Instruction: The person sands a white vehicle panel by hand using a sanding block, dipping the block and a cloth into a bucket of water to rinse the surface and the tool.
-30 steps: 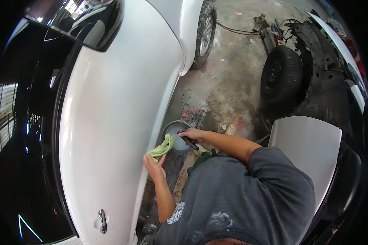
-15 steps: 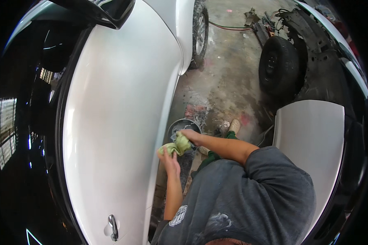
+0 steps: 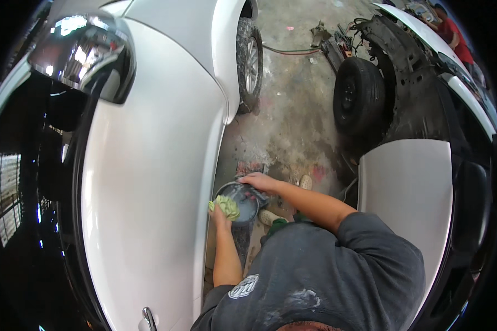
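Note:
Bunched in my left hand [image 3: 220,217] is a light green cloth [image 3: 228,207], close beside the lower edge of the white car door [image 3: 149,165]. Just under both hands is a round dark bucket [image 3: 252,217] with greyish liquid in it. Over the bucket's far rim my right hand [image 3: 261,182] is closed, fingers pointing left. A dark greyish piece shows beneath its fingers, too blurred to name. The two hands are apart.
On the right stands another car with a grey door panel [image 3: 408,171], stripped front bodywork [image 3: 417,71] and a black wheel [image 3: 359,96]. A red and green hose [image 3: 292,52] crosses the concrete floor. Far right, a person in red [image 3: 455,38] leans over the car.
Both hands were on the green cloth; now only my left holds it, and my right has moved away from it. The view has shifted, bringing in the mirror and the person in red.

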Available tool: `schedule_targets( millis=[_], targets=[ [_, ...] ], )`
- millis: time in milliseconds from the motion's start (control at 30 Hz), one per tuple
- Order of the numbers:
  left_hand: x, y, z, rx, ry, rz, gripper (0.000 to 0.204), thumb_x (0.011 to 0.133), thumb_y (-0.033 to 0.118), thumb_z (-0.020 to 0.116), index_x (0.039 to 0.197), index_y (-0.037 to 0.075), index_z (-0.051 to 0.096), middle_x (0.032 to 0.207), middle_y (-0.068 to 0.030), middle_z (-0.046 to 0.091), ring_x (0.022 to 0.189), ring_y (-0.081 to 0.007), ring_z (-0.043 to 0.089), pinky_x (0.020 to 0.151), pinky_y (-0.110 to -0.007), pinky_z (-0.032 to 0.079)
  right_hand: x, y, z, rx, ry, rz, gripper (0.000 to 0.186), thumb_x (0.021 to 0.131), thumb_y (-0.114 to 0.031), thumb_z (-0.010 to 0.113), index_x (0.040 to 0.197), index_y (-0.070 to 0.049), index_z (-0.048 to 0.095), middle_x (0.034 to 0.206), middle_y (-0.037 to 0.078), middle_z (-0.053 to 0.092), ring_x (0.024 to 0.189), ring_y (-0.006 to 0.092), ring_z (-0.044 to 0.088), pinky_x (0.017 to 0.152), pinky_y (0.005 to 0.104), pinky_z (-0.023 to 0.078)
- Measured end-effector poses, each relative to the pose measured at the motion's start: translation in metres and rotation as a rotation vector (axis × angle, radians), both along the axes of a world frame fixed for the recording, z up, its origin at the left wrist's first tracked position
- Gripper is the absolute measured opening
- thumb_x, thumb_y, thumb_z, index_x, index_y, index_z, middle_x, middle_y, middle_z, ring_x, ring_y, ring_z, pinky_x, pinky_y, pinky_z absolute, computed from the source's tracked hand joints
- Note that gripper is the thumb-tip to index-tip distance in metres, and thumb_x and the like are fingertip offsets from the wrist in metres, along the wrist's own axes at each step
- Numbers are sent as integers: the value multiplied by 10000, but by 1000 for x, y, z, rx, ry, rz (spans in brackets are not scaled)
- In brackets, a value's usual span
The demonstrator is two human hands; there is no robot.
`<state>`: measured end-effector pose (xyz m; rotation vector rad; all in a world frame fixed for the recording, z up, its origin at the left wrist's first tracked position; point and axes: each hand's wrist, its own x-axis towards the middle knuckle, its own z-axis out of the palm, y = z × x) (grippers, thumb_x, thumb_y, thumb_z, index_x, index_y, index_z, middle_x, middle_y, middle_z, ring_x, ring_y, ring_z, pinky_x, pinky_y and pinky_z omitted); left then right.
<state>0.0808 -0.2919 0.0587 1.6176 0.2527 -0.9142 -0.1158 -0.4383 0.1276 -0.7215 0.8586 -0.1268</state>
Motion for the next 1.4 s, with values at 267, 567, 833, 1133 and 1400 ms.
schedule_targets(
  millis=[267,567,833,1133,1400],
  targets=[
    [8,37,1,-445,370,206,541,1038,554,446,1164,83,679,1136,-111,729,988,-306,709,801,-448,590,-267,-68,-45,-17,331,-431,375,961,-409,666,1085,-55,668,824,68,658,686,185,649,586,332,558],
    [-23,-23,-3,-339,294,12,301,959,382,612,1090,129,709,1037,-63,739,962,-249,720,815,-441,602,-458,-9,-127,-89,594,-575,431,954,-397,681,1091,9,721,929,79,709,836,184,650,796,354,516],
    [-82,-261,28,-534,350,-227,368,960,297,562,1213,42,646,1212,-156,697,1118,-346,683,990,-531,545,-462,-58,-123,-423,824,-517,561,947,-435,676,1241,43,673,1176,184,709,1133,271,648,998,366,473],
    [-93,-530,255,-457,-680,-624,570,913,142,764,1392,33,475,1224,-125,631,1067,-205,651,929,-322,543,-373,-328,-13,-738,539,-508,531,977,-332,674,1342,47,599,1252,168,684,1165,241,633,1040,342,466],
    [-69,-605,514,-602,-1234,-564,822,892,99,773,1577,46,321,1416,-205,527,1263,-236,565,1048,-356,490,-289,-519,69,-983,477,-279,617,938,-383,690,1364,47,571,1339,244,615,1251,361,598,1078,398,450]
  ],
)
